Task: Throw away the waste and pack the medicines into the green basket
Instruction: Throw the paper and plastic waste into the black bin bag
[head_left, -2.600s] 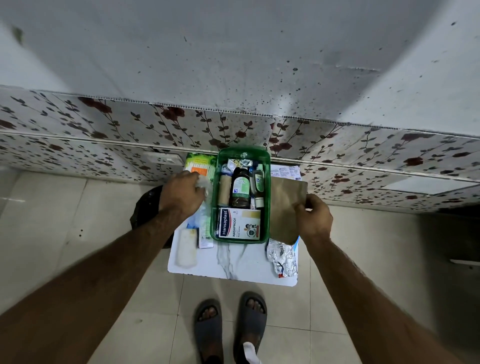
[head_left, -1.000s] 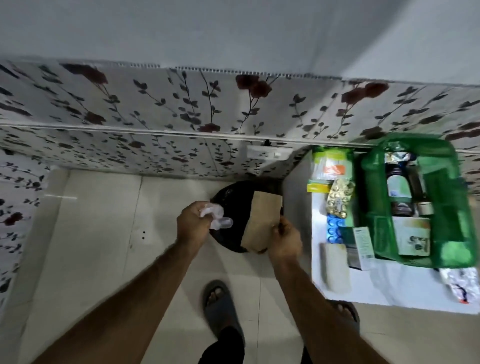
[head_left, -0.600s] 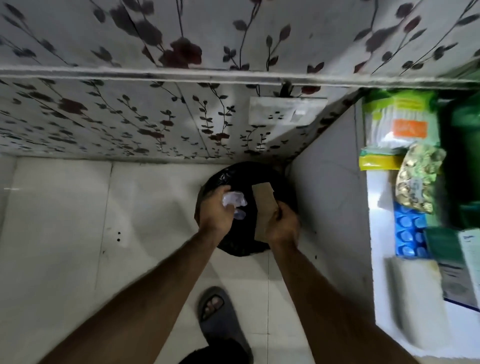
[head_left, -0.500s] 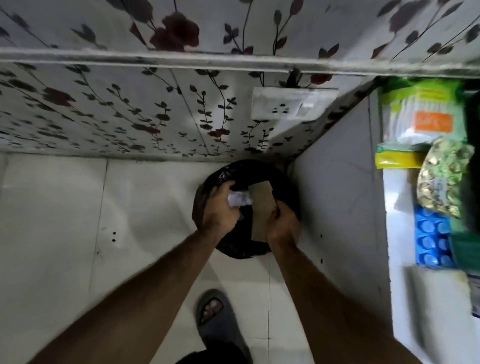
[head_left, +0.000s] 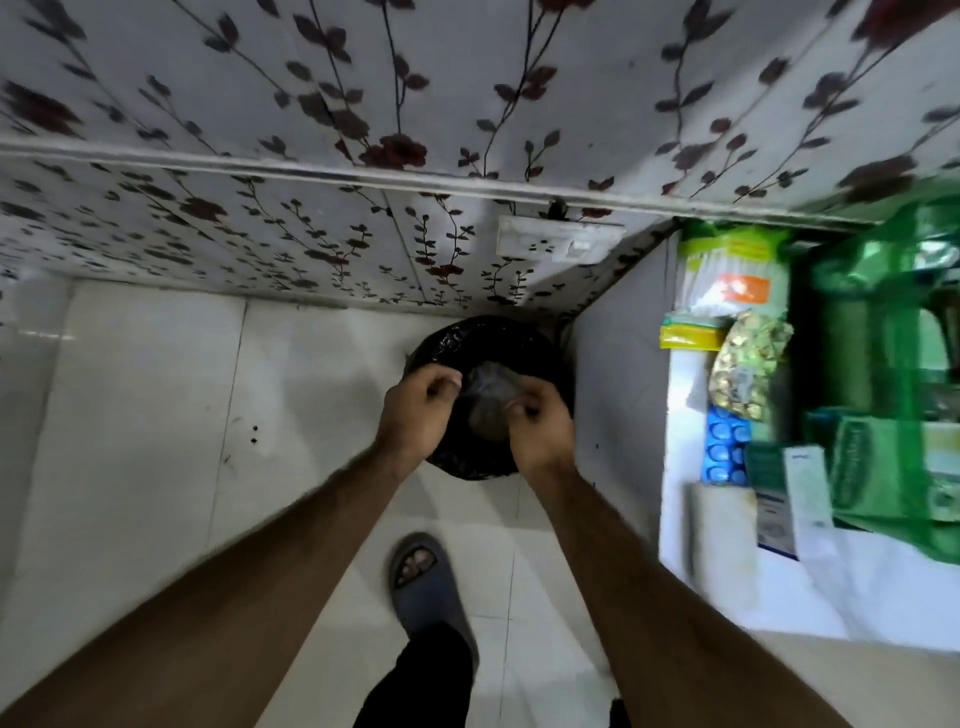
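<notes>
No writing legible, all blurred. Left hand (head_left: 418, 415) and right hand (head_left: 540, 428) loosely curled, empty, above black bin (head_left: 467, 457) at centre; brown paper waste (head_left: 488, 410) inside. Green basket (head_left: 893, 374) at right edge.

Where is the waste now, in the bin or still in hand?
In the bin, it seems: a blurred brownish piece lies inside the black-lined bin between the left hand and right hand. Whether fingers still touch it: cannot tell.
</notes>
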